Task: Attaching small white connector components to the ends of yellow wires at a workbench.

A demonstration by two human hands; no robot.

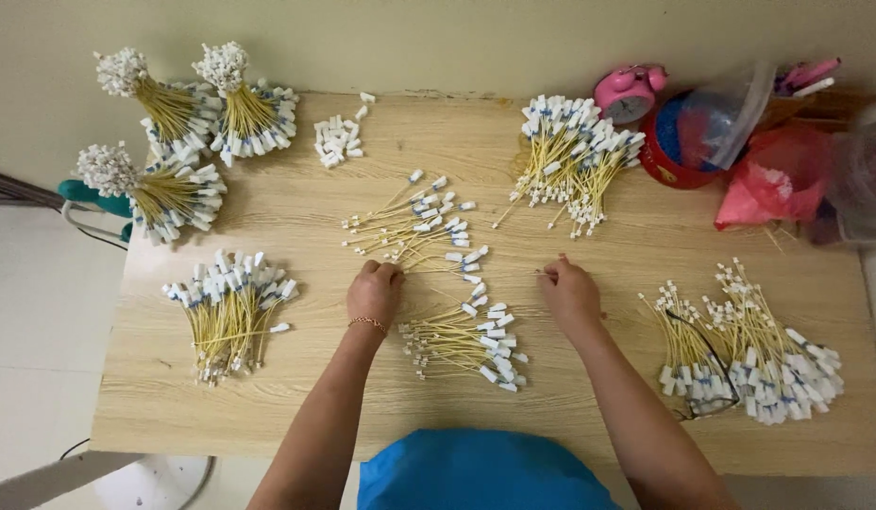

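Note:
On a light wooden table (598,397) lie many thin yellow cables with white end plugs. My left hand (373,291), with a bracelet at the wrist, rests knuckles up with its fingers closed at the near end of a loose fan of cables (414,227). My right hand (569,291) lies apart to the right, fingers curled and pinched, seemingly on a thin cable end that is too small to make out. Between my forearms sits another small pile of cables (466,342).
Tied cable bundles (178,118) stand at the far left, with a loose pile (228,312) below them. More piles lie at the far centre (575,156) and at the right (749,349). Loose white plugs (337,140), a pink alarm clock (627,92), a red tub (669,151) and plastic bags (787,170) crowd the back.

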